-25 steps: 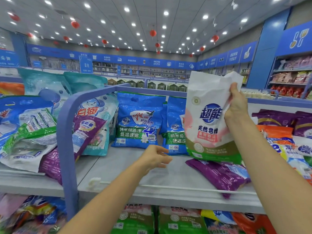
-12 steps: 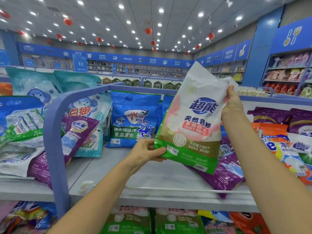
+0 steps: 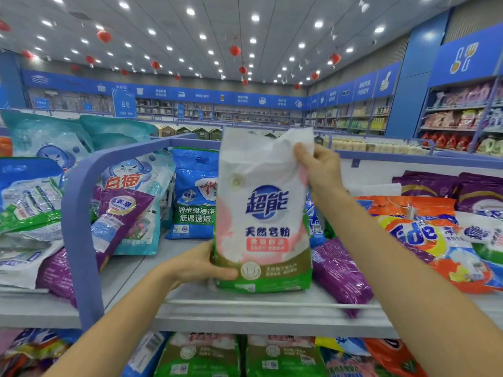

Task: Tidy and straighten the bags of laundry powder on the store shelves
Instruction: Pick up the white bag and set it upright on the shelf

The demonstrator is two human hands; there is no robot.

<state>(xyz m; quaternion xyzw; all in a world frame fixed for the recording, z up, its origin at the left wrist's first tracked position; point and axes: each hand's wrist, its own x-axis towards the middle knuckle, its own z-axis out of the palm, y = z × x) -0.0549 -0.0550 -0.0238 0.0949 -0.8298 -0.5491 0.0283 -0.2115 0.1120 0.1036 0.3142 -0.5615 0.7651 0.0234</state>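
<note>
Now the white-and-green bag (image 3: 263,213) stands upright at the middle of the shelf (image 3: 245,308), its printed face toward the camera, whereas half a second ago it hung tilted with its bottom swung out to the left. Its lower edge sits low, just behind the front rail (image 3: 272,302); whether it rests on the shelf cannot be confirmed. The left hand (image 3: 201,265), which a second ago was free and clear of the bag, grips the lower left corner: the thumb lies across the front and the other fingers are hidden behind the bag. The right hand (image 3: 318,170) holds the crumpled upper right corner as before, fingers curled and clamped on the film. A blue bag (image 3: 194,194) stands directly behind, partly covered by the held bag. A purple bag (image 3: 340,270) lies flat just to the right, its end overhanging the front rail, unchanged in position. Orange bags (image 3: 424,235) lie further right. A blue divider (image 3: 79,213) arches over the shelf to the left, with more bags leaning beyond it.
</note>
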